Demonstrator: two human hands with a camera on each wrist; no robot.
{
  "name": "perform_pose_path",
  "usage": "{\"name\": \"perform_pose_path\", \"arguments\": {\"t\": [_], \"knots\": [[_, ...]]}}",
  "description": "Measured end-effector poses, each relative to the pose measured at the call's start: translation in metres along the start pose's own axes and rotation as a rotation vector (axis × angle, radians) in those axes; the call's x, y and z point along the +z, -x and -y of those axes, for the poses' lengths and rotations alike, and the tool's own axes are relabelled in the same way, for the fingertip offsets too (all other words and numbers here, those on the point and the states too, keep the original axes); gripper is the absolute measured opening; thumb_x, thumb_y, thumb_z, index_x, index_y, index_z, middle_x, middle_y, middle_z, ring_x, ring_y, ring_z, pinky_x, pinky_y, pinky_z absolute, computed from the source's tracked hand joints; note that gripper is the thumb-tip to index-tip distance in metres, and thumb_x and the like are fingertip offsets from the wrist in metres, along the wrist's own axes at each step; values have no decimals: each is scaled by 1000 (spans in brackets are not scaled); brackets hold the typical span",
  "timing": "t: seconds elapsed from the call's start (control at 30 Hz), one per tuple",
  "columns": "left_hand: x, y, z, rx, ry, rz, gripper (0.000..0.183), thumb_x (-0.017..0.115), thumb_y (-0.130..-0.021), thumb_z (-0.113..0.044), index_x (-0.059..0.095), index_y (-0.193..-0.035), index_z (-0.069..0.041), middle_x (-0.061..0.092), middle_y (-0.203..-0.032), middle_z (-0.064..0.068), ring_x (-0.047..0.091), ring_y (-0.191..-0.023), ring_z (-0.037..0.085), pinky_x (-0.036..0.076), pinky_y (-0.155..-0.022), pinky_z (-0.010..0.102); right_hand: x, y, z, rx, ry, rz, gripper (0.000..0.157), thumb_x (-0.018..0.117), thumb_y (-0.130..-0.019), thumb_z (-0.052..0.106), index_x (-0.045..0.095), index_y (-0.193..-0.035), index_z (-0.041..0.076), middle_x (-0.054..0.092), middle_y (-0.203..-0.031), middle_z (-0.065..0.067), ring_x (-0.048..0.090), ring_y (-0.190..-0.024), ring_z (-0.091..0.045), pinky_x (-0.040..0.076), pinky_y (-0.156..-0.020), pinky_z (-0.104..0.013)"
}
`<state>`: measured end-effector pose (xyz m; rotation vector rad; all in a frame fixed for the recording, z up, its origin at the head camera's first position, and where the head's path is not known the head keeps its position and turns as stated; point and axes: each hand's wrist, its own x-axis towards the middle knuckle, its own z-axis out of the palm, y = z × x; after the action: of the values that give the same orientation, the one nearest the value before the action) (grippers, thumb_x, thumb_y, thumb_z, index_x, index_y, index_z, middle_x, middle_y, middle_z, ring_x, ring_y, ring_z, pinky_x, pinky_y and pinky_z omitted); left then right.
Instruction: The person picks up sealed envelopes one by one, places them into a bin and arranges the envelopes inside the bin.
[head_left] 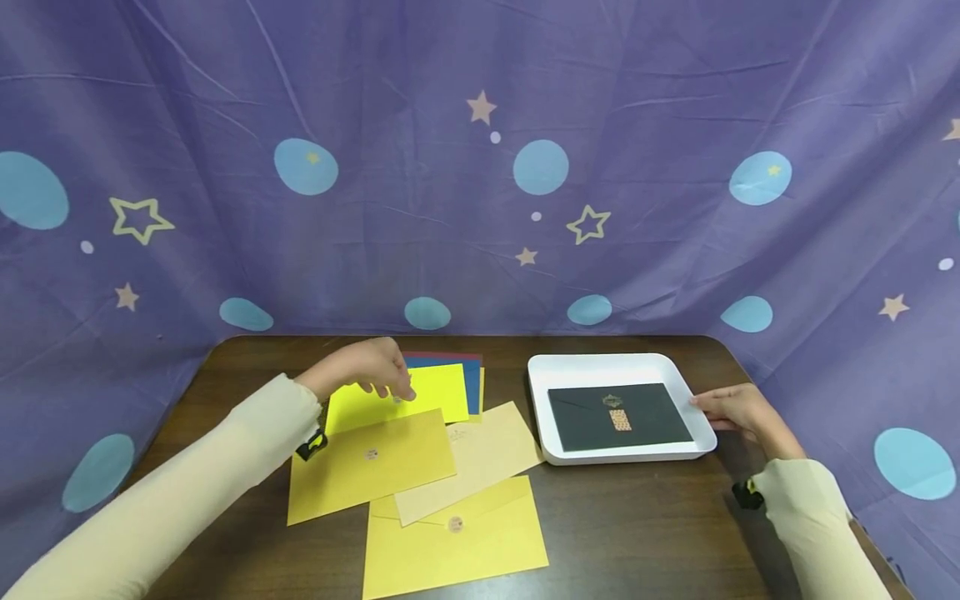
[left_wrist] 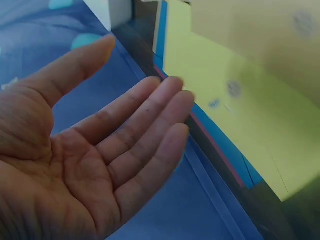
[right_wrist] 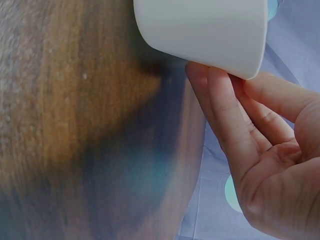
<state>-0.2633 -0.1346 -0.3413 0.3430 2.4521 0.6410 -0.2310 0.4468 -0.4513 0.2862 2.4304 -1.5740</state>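
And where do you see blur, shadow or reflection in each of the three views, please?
Head view: fairly even light, clear outlines; left wrist view: dim and bluish, the round sticker on the bright yellow paper envelope blurred; right wrist view: the brown wooden table soft, with a dark bluish patch, perhaps shadow or reflection, while the rectangular white tray has a crisper edge.

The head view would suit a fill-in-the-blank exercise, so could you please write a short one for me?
1. The tray, which holds a dark envelope, is coloured ____.
2. The hand gripping the tray is the person's ____ one.
3. The other hand is over an envelope coloured bright ____.
Missing words: white; right; yellow.
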Motion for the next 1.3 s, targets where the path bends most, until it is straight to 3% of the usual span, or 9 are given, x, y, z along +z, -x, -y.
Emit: {"name": "perform_pose_path", "arguments": {"t": [0.27,0.43,0.57,0.87,1.13,1.3], "knots": [[-7,2,23,-103,-178,40,21,82,-86,-26,78,-95,-7,76,-95,7,72,-90,25,60,-80,40,-1,-1,-1,2,25,9,37,68,-96,10,65,-114,-23,77,-83,-3,72,-73,-8,63,-67,-28],[1,0,32,-107,-230,9,17,84,-83,-24,78,-90,-9,75,-86,3,71,-83,21,56,-67,30,0,0,1,-11,27,6,36,68,-96,9,65,-113,-23,76,-82,-1,72,-72,-7,63,-67,-27],[11,-3,36,-130,-281,-27,14,86,-79,-23,77,-78,-13,72,-75,0,64,-72,16,44,-57,24,1,1,2,-10,25,3,36,69,-96,9,65,-113,-23,76,-82,-1,72,-72,-7,63,-67,-27],[29,-12,46,-130,-333,-52,19,92,-74,-23,75,-76,-16,69,-72,-3,66,-74,16,48,-61,28,0,2,3,16,23,-10,34,69,-96,9,66,-112,-21,75,-83,-1,71,-73,-6,63,-68,-28],[32,-12,42,-130,-358,-17,23,92,-73,-23,70,-71,-16,62,-65,-4,54,-64,11,41,-57,25,0,2,4,19,18,-8,32,69,-96,9,69,-110,-19,75,-83,0,71,-73,-6,63,-68,-27],[37,-12,43,-131,-380,-42,29,95,-69,-21,66,-68,-17,58,-63,-5,50,-63,12,41,-60,27,0,2,3,22,23,-6,34,69,-96,9,67,-111,-21,76,-83,-1,71,-73,-6,63,-68,-27]]}}
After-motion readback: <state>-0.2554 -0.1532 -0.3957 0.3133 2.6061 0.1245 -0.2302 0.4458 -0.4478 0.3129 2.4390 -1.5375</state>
